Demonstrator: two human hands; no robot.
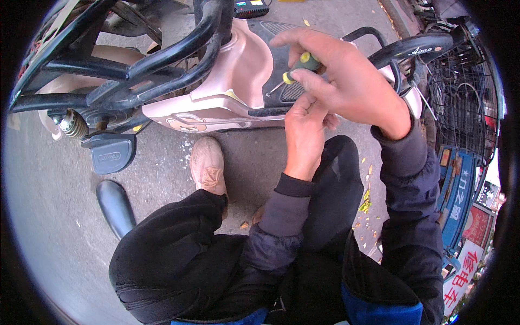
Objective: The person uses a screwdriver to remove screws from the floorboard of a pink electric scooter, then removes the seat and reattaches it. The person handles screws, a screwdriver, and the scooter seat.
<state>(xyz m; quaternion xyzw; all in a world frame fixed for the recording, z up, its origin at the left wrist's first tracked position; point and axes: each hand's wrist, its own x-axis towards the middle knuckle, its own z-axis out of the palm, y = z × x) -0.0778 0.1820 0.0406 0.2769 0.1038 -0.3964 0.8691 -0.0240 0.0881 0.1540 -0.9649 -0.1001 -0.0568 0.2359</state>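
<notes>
A screwdriver point(306, 63) with a dark green and yellow handle is in my right hand point(352, 76), lodged between the thumb and the curled fingers while the index finger reaches forward. Its thin shaft points down and left above the black footboard mat point(292, 92) of a pale pink electric scooter point(203, 100). Just below, my left hand point(305, 135) is closed with thumb and fingers together, close against the underside of the right hand. Whatever those fingertips hold, if anything, is hidden.
The scooter's black tube frame point(157, 65) fills the upper left, with a black pedal-like footrest point(112, 153) below. A dark rounded piece point(115, 206) lies on the pavement. At right are a black handlebar grip point(417, 49), a wire basket point(460, 103) and a blue panel point(457, 200).
</notes>
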